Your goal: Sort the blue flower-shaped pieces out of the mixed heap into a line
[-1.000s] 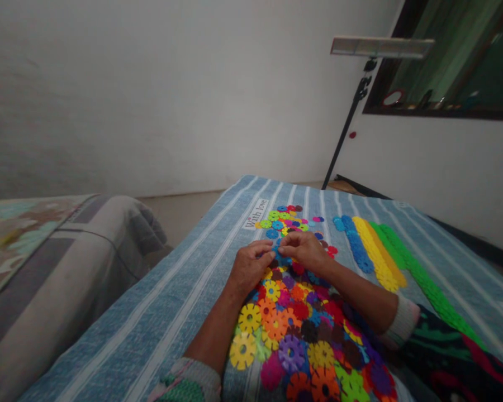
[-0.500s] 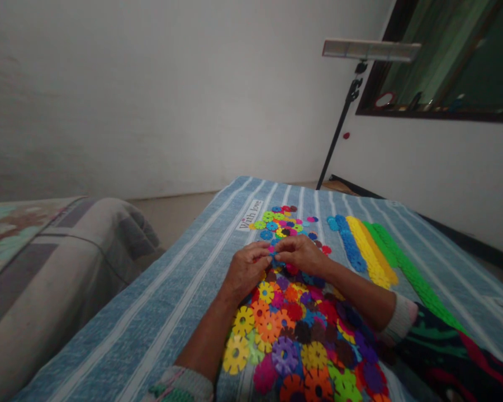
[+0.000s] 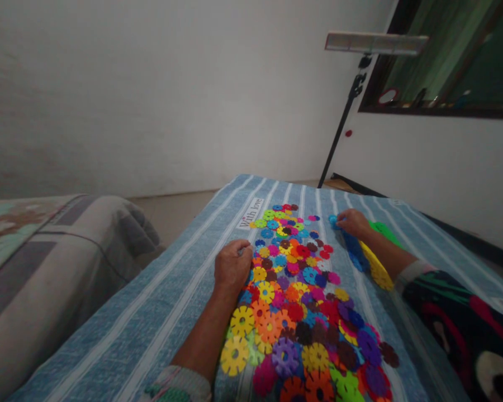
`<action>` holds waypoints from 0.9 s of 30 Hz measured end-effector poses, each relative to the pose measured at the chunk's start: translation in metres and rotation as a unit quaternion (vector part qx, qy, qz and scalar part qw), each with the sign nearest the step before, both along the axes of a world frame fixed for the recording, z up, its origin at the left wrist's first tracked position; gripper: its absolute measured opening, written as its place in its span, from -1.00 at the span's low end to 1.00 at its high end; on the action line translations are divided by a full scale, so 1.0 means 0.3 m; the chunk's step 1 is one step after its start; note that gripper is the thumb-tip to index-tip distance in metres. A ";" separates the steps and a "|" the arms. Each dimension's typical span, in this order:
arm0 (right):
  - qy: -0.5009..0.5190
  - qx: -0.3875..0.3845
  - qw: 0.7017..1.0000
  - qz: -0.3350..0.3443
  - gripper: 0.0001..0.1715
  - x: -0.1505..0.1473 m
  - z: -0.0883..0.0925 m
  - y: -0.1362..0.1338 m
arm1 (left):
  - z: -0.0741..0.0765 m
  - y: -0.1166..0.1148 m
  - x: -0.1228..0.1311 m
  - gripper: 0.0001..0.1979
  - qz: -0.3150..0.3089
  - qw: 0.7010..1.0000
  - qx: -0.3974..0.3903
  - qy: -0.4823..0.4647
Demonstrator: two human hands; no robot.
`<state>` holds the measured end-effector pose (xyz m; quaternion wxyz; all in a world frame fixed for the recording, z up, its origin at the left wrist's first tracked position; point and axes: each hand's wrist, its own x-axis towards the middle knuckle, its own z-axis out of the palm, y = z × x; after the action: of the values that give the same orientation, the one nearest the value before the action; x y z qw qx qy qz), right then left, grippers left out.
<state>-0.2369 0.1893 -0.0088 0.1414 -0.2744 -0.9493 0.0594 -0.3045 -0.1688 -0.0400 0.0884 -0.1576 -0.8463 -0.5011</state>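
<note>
My right hand is at the far end of the sorted rows, its fingers pinched at the light-blue notched plastic discs. A blue disc seems to be between the fingertips, partly hidden. Just below the hand runs a row of overlapping blue discs, with a yellow row beside it, partly under my forearm. My left hand rests at the left edge of the mixed pile of colourful notched discs, fingers curled in. Whatever they may hold is hidden.
A striped blue cloth covers the table. Green discs lie beyond my right forearm. A stand with a flat panel rises behind the table. To the left is a cloth-draped piece of furniture.
My hands were together over the pile and are now apart. The right has moved right to the blue row; the left has drawn back to the pile's left edge.
</note>
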 end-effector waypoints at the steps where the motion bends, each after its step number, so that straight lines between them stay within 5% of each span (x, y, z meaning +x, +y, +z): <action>1: -0.008 0.003 1.000 -0.008 -0.81 -0.002 -0.011 0.014 | 0.002 0.000 0.001 -0.71 0.000 1.000 -0.005 -0.002; 17: -0.069 0.045 0.996 -0.030 -0.69 -0.016 -0.065 0.060 | 0.002 -0.006 0.002 -0.74 0.014 1.000 0.016 -0.009; 27: -0.097 0.100 0.990 0.037 -0.58 -0.002 -0.059 0.014 | 0.000 -0.007 -0.001 -0.72 0.021 1.000 0.008 -0.022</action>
<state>-0.2373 0.1934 -0.0266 0.0727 -0.2282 -0.9692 -0.0573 -0.3049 -0.1709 -0.0401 0.0813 -0.1282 -0.8472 -0.5091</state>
